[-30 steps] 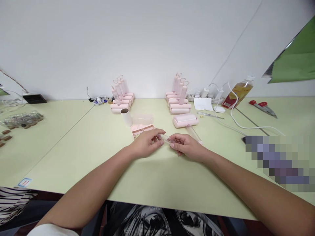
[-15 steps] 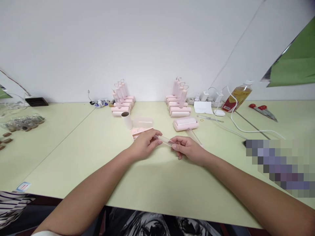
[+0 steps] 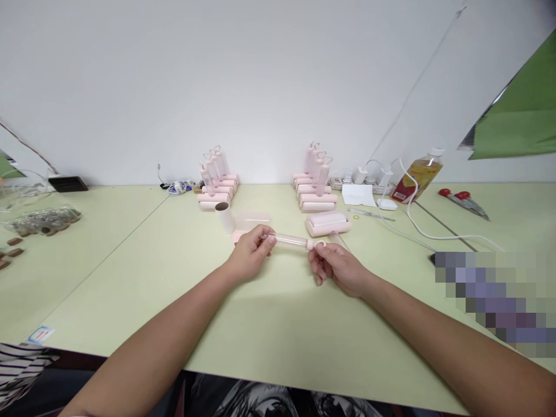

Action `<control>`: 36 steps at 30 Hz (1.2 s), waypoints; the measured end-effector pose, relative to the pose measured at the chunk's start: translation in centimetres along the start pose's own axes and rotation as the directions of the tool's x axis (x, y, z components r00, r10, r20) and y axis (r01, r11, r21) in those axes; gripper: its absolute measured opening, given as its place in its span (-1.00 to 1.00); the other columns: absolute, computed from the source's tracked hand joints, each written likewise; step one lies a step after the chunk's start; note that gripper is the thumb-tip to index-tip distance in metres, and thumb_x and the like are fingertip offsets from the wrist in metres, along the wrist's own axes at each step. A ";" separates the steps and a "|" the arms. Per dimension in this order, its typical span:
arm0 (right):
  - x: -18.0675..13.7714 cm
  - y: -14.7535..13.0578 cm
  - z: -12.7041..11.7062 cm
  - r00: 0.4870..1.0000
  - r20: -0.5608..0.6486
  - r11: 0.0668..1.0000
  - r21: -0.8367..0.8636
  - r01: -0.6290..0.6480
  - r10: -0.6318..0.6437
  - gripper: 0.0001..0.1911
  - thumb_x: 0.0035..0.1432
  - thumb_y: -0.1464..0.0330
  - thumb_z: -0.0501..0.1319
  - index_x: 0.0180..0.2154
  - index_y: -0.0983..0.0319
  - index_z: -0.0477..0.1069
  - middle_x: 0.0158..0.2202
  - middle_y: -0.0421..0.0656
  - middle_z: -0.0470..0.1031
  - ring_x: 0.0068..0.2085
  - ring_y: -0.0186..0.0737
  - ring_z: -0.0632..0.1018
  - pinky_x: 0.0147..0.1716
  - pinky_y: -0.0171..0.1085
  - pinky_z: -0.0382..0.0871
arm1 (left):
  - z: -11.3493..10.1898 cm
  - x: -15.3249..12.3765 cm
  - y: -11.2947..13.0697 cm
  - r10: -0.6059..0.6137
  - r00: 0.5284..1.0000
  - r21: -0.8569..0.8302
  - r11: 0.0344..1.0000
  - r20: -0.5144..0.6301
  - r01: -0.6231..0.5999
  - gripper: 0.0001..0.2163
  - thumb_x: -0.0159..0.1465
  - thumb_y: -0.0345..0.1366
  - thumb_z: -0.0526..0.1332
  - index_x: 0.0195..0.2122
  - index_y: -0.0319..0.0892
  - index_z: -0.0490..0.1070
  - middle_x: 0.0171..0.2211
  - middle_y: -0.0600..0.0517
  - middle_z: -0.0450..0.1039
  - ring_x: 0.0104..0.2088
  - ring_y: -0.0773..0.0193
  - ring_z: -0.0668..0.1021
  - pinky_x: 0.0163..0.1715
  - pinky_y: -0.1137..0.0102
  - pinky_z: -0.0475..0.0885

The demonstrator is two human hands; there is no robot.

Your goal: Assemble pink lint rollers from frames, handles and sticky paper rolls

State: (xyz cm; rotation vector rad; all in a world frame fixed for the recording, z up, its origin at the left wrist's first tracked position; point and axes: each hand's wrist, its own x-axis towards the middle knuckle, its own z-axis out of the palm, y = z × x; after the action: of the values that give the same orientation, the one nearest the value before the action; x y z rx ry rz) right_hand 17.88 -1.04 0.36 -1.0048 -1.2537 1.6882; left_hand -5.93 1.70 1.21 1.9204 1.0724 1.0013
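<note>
A clear tube [image 3: 290,240] with a pink cap [image 3: 310,244] and a small loop at its right end lies level between my hands, above the table. My left hand [image 3: 252,249] is closed round the tube's left end. With thumb and finger, my right hand [image 3: 336,266] pinches the loop at the capped end. Just behind my left hand are a white cardboard tube [image 3: 225,218] standing upright and a translucent pink cover [image 3: 254,219]. A pink case [image 3: 328,223] lies behind my right hand, with another clear tube [image 3: 341,240] partly hidden by that hand.
Two rows of pink cases [image 3: 214,198] with upright capped tubes [image 3: 322,176] stand near the wall. At the right are a drink bottle [image 3: 416,175], a white cable [image 3: 417,226] and red-handled cutters [image 3: 464,201]. A clear bag of small pieces [image 3: 43,220] lies at the left.
The tube has turned nearly level, and its pink cap and loop now show. My right hand has shifted from the tube's body to the loop; my left hand has moved slightly left.
</note>
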 end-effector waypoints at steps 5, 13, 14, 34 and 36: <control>-0.1 -0.1 0.0 0.999 0.031 0.999 0.032 -0.026 0.025 -0.49 0.13 -0.05 0.17 -0.56 0.25 0.37 -0.73 -0.26 0.27 -0.67 -0.32 0.36 -0.57 -0.25 0.37 | -0.2 -0.1 0.5 0.029 0.998 0.010 1.000 0.054 -0.030 -0.73 0.34 -0.07 0.06 -0.21 -0.17 0.35 -0.48 0.11 0.33 -0.46 0.37 0.40 -0.42 0.44 0.32; -0.4 -0.5 0.3 0.998 0.039 0.998 -0.048 -0.049 0.051 -0.52 0.08 0.02 0.24 -0.64 0.24 0.34 -0.78 -0.28 0.23 -0.70 -0.34 0.34 -0.57 -0.27 0.36 | -0.4 -0.5 1.9 0.085 0.973 0.313 0.938 0.216 -0.151 -0.74 0.28 -0.08 0.14 -0.23 -0.16 0.44 -0.37 0.05 0.43 -0.37 0.30 0.44 -0.37 0.41 0.30; -0.6 -0.5 0.4 0.996 0.062 0.996 -0.070 -0.059 0.063 -0.52 0.07 0.02 0.24 -0.64 0.25 0.34 -0.78 -0.28 0.24 -0.69 -0.34 0.35 -0.57 -0.27 0.35 | -0.4 -0.5 2.1 0.105 0.965 0.343 0.921 0.240 -0.186 -0.74 0.29 -0.08 0.14 -0.19 -0.15 0.44 -0.34 0.04 0.45 -0.34 0.28 0.46 -0.35 0.40 0.31; -2.5 -0.2 2.1 0.917 0.367 0.974 -0.210 -0.084 0.158 -0.52 0.15 0.05 0.19 -0.57 0.30 0.42 -0.70 -0.21 0.36 -0.61 -0.32 0.42 -0.57 -0.33 0.20 | 1.3 -2.8 5.2 0.214 0.829 0.479 0.730 0.517 -0.488 -0.83 0.36 -0.22 0.02 -0.19 -0.14 0.33 -0.27 0.00 0.49 -0.32 0.24 0.52 -0.41 0.40 0.30; -2.5 0.0 2.0 0.913 0.379 0.973 -0.221 -0.067 0.149 -0.52 0.14 0.05 0.20 -0.57 0.32 0.44 -0.69 -0.20 0.37 -0.62 -0.34 0.40 -0.57 -0.33 0.19 | 1.3 -2.8 5.3 0.212 0.824 0.479 0.726 0.526 -0.493 -0.83 0.35 -0.22 0.02 -0.21 -0.14 0.33 -0.27 0.01 0.49 -0.33 0.25 0.52 -0.42 0.40 0.30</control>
State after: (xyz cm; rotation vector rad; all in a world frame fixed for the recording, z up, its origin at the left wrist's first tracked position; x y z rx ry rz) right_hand 16.95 -3.99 1.12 -0.8896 -1.6873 1.9451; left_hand -3.96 -3.16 4.30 2.8005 0.8009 0.3612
